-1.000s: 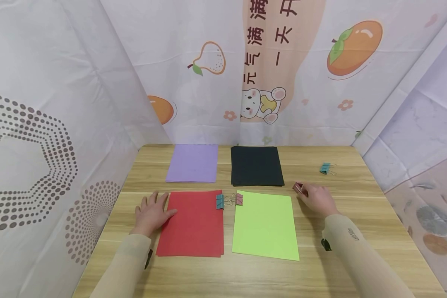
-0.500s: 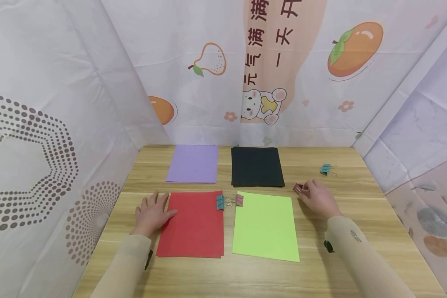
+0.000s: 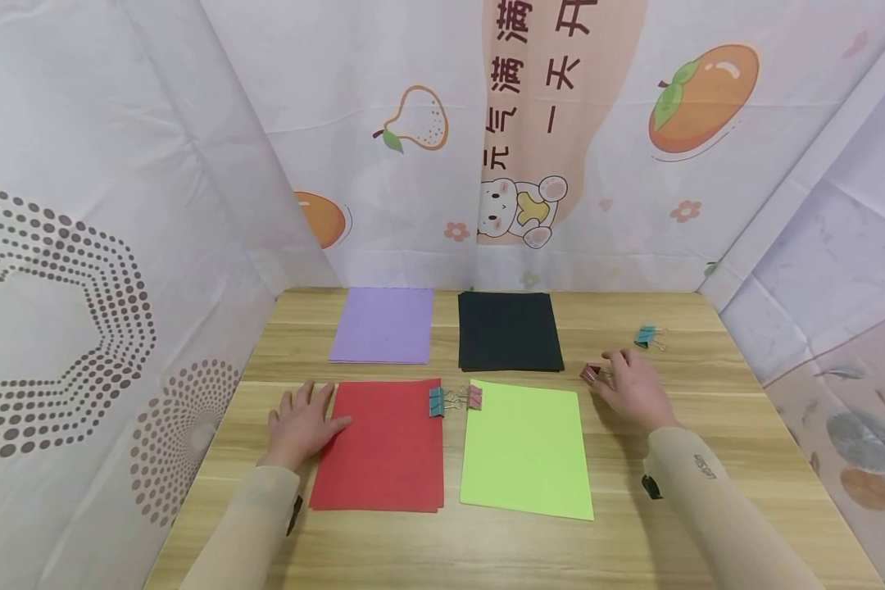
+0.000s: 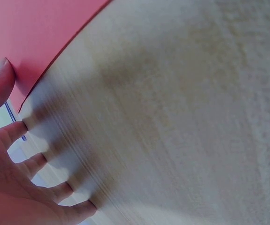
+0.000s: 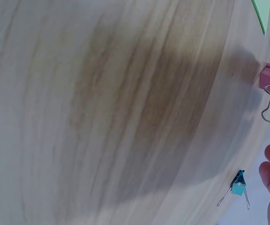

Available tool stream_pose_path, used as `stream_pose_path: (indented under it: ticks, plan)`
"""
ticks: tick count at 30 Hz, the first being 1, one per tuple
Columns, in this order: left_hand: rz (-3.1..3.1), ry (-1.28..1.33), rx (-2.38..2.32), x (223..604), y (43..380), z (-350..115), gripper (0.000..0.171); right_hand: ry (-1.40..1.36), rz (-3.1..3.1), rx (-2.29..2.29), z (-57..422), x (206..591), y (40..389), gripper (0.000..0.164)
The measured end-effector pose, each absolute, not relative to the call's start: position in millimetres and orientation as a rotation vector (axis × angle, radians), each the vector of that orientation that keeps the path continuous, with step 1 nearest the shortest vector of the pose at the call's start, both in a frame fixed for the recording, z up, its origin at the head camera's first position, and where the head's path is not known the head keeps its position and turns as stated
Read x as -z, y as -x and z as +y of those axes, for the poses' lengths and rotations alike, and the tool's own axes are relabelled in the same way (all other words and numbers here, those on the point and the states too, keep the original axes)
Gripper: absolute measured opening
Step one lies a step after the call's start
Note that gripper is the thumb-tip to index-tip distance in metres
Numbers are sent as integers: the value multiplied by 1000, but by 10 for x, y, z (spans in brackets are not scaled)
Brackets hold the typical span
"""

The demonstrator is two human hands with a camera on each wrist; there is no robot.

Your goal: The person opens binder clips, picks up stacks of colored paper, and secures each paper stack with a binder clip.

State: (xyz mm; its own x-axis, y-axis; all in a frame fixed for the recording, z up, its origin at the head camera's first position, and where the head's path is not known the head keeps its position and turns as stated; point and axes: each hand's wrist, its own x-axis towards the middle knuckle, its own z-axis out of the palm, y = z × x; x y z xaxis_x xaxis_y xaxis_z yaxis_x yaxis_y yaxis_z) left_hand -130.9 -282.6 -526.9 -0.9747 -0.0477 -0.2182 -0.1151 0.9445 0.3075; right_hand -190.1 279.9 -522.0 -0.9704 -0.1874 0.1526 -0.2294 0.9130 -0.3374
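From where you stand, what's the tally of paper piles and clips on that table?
Paper piles: 4 (red pile, green pile, purple pile, black pile)
Clips: 4 (near teal clip, far teal clip, pink clip, reddish clip)
Total: 8

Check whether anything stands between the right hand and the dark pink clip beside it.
Nothing visible does: the right hand is right beside the dark pink clip. The loose teal clip lies farther back, out of the way.
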Motion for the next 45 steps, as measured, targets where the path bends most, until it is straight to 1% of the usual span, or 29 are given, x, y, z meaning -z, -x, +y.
stream_pose_path:
  ticks: [7,19,37,45]
  plan:
    - [2888,118,-484,5252,1296,-2821,81,-318,-2993,-522,2800,5253,1911,62]
    - [2889,119,-493,5251,1288,-2820,81,-331,-3067,-467,2827,5318,1909,62]
    - [2903,118,-477,5228,1284,-2800,78,-322,-3113,-444,2812,5337,1902,58]
    - [2899,120,-468,5249,1292,-2810,80,-312,-3105,-448,2784,5334,1887,50]
